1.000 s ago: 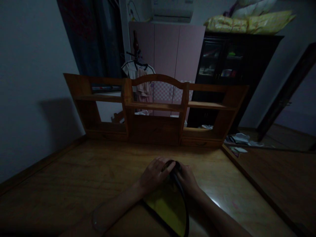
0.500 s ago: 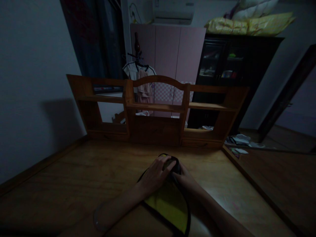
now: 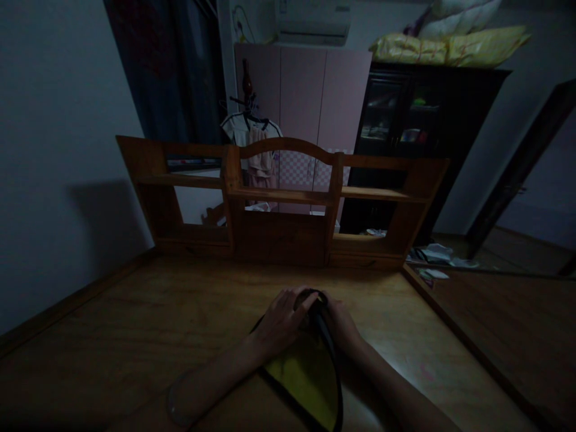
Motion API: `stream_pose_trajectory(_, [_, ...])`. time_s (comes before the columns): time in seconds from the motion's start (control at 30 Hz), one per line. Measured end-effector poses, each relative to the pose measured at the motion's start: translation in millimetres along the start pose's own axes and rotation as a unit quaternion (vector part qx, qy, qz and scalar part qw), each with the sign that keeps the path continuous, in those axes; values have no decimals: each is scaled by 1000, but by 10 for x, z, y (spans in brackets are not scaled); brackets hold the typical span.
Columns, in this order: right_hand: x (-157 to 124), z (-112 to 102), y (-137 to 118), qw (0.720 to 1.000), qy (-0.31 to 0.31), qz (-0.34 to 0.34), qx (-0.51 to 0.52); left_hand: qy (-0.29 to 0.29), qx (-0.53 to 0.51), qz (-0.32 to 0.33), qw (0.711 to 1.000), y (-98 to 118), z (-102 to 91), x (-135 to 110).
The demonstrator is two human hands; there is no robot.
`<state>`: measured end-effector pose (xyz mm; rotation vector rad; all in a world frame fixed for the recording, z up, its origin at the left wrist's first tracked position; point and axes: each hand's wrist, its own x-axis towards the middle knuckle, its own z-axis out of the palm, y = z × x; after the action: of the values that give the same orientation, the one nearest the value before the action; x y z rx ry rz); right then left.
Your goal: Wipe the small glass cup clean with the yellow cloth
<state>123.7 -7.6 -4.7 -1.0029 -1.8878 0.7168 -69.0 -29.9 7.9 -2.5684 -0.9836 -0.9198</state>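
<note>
A yellow cloth piece with black edging (image 3: 310,375) lies on the wooden bed platform or tabletop (image 3: 189,324) right in front of me; I cannot make out its exact kind. My left hand (image 3: 279,321) grips its far end from the left, fingers bent over the black edge. From the right, my right hand (image 3: 342,324) closes on the same black-edged end, its fingers partly hidden behind the rim. Both hands nearly meet there, where the edging curls into a small loop. The wide yellow part spreads back toward me between my forearms.
A wooden shelf unit (image 3: 283,195) with small drawers stands along the far edge. A white wall (image 3: 54,168) closes the left side. Beyond are a pink wardrobe (image 3: 301,90), a dark cabinet (image 3: 432,120) and hanging clothes (image 3: 261,141). A raised wooden rim (image 3: 450,324) runs along the right.
The fingers have shifted over the black-edged end, and the edging there now stands up more as a curled loop. My right thumb has dropped behind it. The view has moved slightly.
</note>
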Motion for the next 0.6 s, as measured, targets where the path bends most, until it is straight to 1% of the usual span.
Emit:
stream_pose_trajectory(0.23, [2,-11,-9,999,15,8,28,8,-1,-35,999,-34,10,-23])
stream_pose_trajectory(0.37, [-28,-3,-65,995,24,38,86,29,-7,-47,998,-57,28,-16])
stream_pose_trajectory(0.43, [-50,-3,-78,988,30,72,136,43,-18,-64,997,-72,35,-6])
stream_pose_trajectory(0.47, [-57,-3,-78,981,37,100,162,51,-25,-80,995,-81,35,-1])
stream_pose_trajectory(0.53, [-54,-2,-72,963,55,158,209,62,-44,-116,990,-98,28,9])
stream_pose_trajectory(0.6, [-27,5,-79,946,55,203,248,68,-65,-149,984,-114,15,18])
